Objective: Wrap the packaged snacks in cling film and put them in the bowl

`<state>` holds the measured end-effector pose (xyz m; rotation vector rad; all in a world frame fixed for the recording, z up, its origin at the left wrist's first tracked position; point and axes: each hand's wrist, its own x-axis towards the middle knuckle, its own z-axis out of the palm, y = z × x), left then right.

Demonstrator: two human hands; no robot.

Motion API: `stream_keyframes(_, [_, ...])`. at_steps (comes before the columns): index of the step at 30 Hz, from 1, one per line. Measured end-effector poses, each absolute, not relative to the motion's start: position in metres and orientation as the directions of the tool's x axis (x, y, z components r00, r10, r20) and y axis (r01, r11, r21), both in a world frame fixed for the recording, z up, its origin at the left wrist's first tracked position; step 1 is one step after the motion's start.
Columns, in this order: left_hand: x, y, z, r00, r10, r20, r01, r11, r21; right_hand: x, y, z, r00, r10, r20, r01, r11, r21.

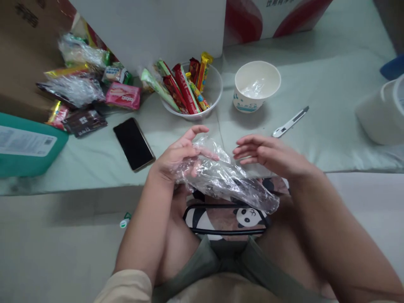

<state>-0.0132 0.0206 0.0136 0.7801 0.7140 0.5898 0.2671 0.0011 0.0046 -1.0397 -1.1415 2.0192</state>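
A crumpled clear plastic bag [221, 176] hangs from my left hand [179, 153] and slants down to the right over my lap. Some of my left fingers are closed on its upper left part, seen through the film, while one finger points outward. My right hand [268, 153] is beside the bag's upper right side, apart from it, fingers stretched out and holding nothing. Beneath the bag, a panda-print item [227, 221] with black edging lies on my lap, partly covered.
On the cloth-covered table [331, 105] are a phone [134, 144], a bowl [216, 90] of wrapped snacks, a paper cup [257, 86] with clear plastic inside and a box cutter [290, 122]. Several snack packets [78, 90] lie left, near a green container [28, 145]. A whitish bucket [383, 111] stands right.
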Motion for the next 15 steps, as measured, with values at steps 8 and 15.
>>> stream_keyframes(8, [-0.005, 0.029, 0.009, 0.336, 0.837, -0.432, -0.168, 0.504, 0.847, 0.234, -0.001, -0.002, -0.491, 0.756, -0.433, 0.081, -0.455, -0.887])
stream_keyframes(15, [-0.004, 0.025, -0.001, 0.427, 0.855, -0.296, -0.365, 0.462, 0.808, 0.228, 0.0, -0.01, -0.139, 0.955, -0.263, -0.098, -0.278, -0.956])
